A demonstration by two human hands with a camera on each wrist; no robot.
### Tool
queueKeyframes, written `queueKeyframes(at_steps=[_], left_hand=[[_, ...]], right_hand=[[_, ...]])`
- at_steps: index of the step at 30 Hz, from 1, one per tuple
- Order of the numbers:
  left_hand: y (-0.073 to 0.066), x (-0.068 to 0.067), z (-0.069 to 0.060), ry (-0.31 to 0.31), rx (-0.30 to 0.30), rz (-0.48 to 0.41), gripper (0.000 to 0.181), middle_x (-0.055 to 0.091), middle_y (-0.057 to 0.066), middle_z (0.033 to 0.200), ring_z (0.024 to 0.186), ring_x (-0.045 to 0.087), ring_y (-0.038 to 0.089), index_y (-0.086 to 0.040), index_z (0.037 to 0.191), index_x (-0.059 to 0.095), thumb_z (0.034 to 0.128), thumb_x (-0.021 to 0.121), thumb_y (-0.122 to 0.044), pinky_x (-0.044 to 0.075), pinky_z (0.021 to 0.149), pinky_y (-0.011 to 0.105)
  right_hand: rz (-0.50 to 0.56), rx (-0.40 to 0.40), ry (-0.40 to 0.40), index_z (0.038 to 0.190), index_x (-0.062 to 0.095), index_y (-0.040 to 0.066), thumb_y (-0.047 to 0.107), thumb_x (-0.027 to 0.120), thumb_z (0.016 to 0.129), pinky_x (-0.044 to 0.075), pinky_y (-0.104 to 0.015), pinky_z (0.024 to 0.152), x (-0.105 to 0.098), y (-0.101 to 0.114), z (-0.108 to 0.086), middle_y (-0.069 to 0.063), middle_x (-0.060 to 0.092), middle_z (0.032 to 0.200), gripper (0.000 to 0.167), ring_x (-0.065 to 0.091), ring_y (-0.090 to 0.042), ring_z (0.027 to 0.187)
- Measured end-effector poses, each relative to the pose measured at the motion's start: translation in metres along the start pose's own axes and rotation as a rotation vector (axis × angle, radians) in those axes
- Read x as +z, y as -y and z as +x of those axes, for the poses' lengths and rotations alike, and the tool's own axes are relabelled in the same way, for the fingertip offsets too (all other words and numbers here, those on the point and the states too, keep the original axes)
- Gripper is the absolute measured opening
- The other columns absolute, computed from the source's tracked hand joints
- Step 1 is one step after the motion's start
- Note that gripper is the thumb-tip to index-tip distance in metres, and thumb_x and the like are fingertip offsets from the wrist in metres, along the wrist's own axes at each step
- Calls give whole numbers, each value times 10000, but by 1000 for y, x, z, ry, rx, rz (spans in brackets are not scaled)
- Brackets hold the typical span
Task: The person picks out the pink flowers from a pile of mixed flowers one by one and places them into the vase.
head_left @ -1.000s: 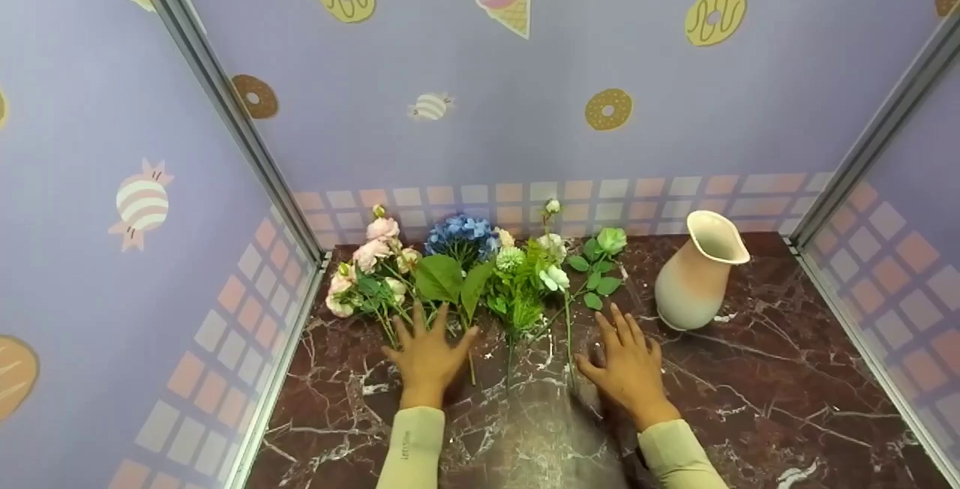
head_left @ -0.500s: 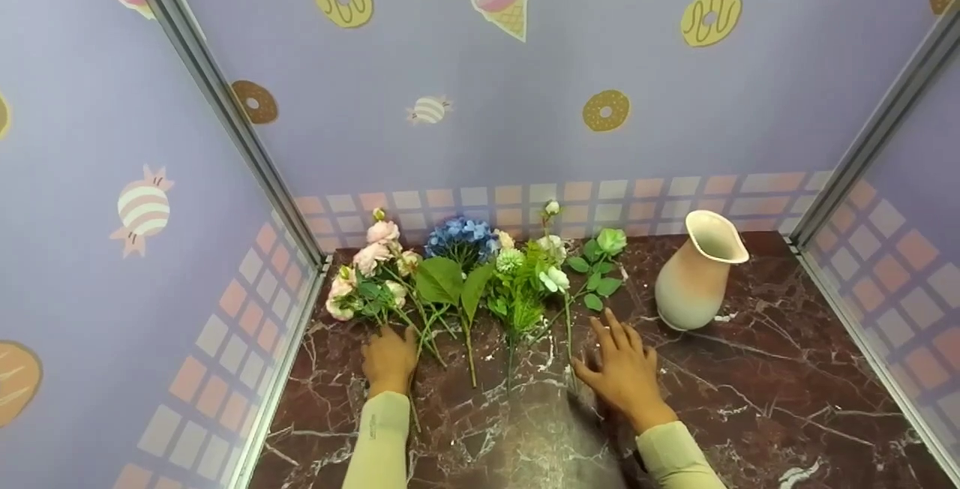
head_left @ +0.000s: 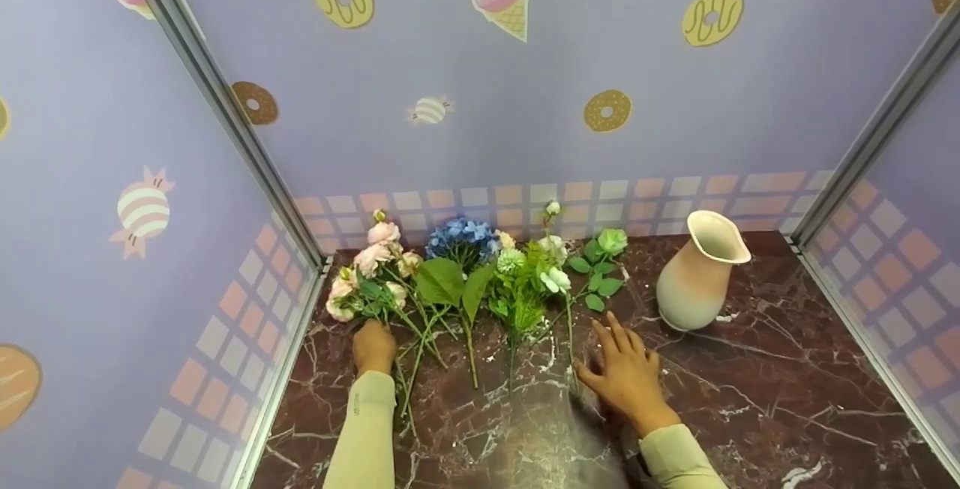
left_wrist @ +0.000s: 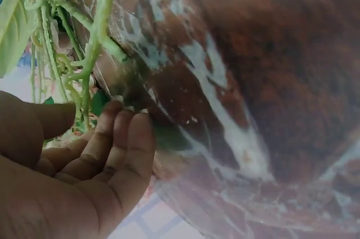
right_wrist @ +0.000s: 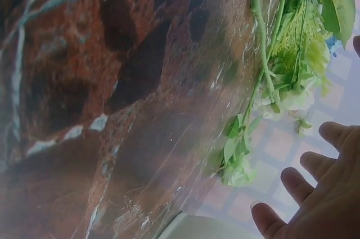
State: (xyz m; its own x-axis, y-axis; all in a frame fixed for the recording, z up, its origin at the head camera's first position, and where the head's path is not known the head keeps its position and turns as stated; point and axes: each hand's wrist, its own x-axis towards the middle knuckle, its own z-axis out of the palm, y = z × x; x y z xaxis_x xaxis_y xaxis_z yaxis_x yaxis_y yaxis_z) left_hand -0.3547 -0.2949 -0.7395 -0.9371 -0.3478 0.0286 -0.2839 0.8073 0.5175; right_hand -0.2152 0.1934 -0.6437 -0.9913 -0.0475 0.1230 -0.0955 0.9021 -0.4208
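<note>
Printed panels (head_left: 517,148) and metal posts (head_left: 201,58) form a booth (head_left: 795,106).

The worktop (head_left: 772,406) looks like glossy stone; the vase (head_left: 690,294) near its back right corner, smooth ceramic; flowers (head_left: 459,237) along the back edge, matt cloth; stems (head_left: 472,360), plastic; posts (head_left: 225,101) at both back corners, dull metal.

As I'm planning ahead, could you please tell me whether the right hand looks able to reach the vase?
Probably yes: the right hand is near the vase, with only tabletop visible between them.
</note>
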Motion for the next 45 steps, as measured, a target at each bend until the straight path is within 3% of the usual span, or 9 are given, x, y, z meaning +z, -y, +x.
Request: queueKeyframes(at_steps=[6, 10, 14, 18, 21, 24, 33, 40, 45], left_hand=[[-10, -14, -13, 37, -99, -183, 233, 790, 309, 1101, 1034, 751, 529, 92, 1212, 700, 1082, 642, -93, 633, 901, 613], [-34, -47, -36, 154, -212, -522, 312, 725, 331, 1306, 1089, 726, 433, 92, 1370, 623, 1086, 575, -28, 632, 794, 459], [-53, -74, -52, 284, -312, -789, 350, 585, 348, 1557, 1371, 640, 436, 82, 1460, 557, 1127, 492, -5, 652, 842, 368], [-58, -78, -52, 284, -331, -831, 208, 643, 259, 1389, 1194, 675, 339, 44, 1313, 615, 1153, 558, -75, 655, 828, 327], [-59, -76, -50, 229, -341, -810, 173, 646, 125, 1184, 921, 654, 196, -11, 1200, 658, 1154, 642, -177, 632, 734, 280], [-59, -75, -48, 171, -346, -802, 230, 644, 87, 1133, 808, 636, 150, -11, 1175, 703, 1153, 663, -236, 609, 692, 264], [-59, -78, -50, -2, -336, -793, 258, 756, 211, 1273, 1017, 603, 265, 66, 1243, 779, 1108, 689, -135, 474, 863, 361], [-61, -84, -52, -33, -357, -958, 275, 791, 25, 1051, 895, 717, 131, 68, 1266, 789, 1040, 834, -83, 661, 901, 410], [-65, -90, -54, -38, -352, -926, 318, 755, 64, 1143, 864, 734, 163, 29, 1288, 795, 1100, 784, -227, 639, 885, 447]], right_hand=[[4, 0, 5, 1709, 500, 164, 547, 806, 990, 434, -820, 1153, 1, -1, -1, -162, 374, 1852, 870, 458, -499, 1604], [6, 3, 1, 1700, 516, 165, 541, 807, 988, 444, -798, 1140, 1, -2, -2, -162, 387, 1847, 856, 470, -490, 1591], [11, 2, -11, 1691, 527, 153, 514, 818, 968, 441, -803, 1144, 3, -4, -2, -170, 399, 1839, 858, 478, -495, 1584], [11, 2, -4, 1691, 524, 149, 490, 826, 951, 420, -826, 1169, 5, -5, -2, -174, 394, 1840, 869, 469, -508, 1588], [14, 6, 11, 1696, 517, 150, 483, 830, 947, 404, -837, 1183, 6, -4, -2, -170, 384, 1846, 877, 459, -514, 1594], [18, 10, 19, 1700, 513, 156, 483, 837, 945, 401, -835, 1188, 6, -3, -3, -165, 381, 1848, 884, 454, -511, 1598], [15, 14, 20, 1692, 522, 149, 471, 848, 940, 386, -845, 1207, 7, 0, -4, -161, 394, 1843, 881, 465, -509, 1599], [7, 3, 17, 1693, 522, 156, 480, 860, 943, 400, -835, 1200, 11, 0, -4, -159, 408, 1835, 884, 478, -507, 1592], [13, 0, 24, 1699, 513, 151, 473, 862, 939, 410, -823, 1192, 11, 1, -5, -171, 412, 1831, 896, 478, -519, 1588]])
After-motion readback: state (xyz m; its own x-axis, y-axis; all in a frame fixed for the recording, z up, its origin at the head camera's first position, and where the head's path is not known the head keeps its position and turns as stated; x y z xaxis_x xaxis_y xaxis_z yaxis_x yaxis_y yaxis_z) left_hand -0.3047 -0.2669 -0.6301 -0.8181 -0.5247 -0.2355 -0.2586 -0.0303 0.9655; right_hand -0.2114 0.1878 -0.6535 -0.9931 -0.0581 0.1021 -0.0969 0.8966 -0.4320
